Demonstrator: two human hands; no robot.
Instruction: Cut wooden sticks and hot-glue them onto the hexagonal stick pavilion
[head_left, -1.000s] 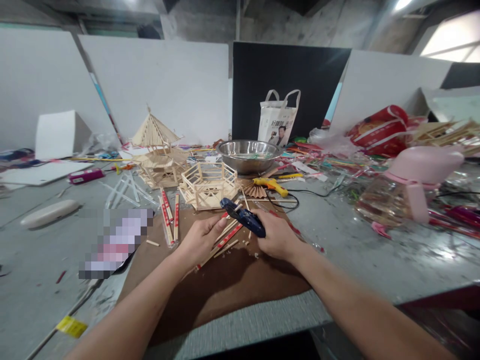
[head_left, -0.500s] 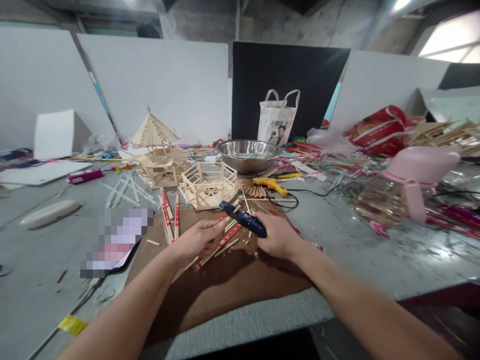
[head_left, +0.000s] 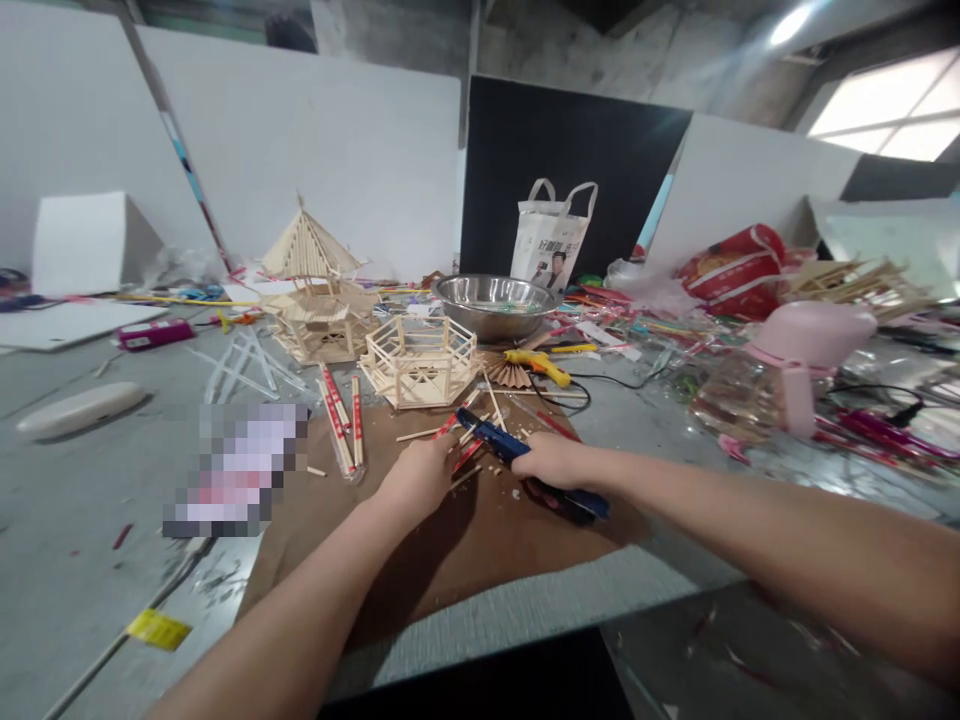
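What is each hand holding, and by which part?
Right hand grips the blue cutter around its handles, nose and handle ends sticking out. Left hand rests on loose sticks; its grip is hidden.

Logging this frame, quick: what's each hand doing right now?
Left hand: on the chopsticks; grip cannot be told.
Right hand: closed on the blue tool.

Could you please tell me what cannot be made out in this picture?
Head view, left hand: fingertips hidden behind the hand itself.
Head view, blue-handled tool: middle covered by the right hand.
Head view, pixelated patch: blurs whatever lies beneath.
Head view, steel bowl: contents too small.
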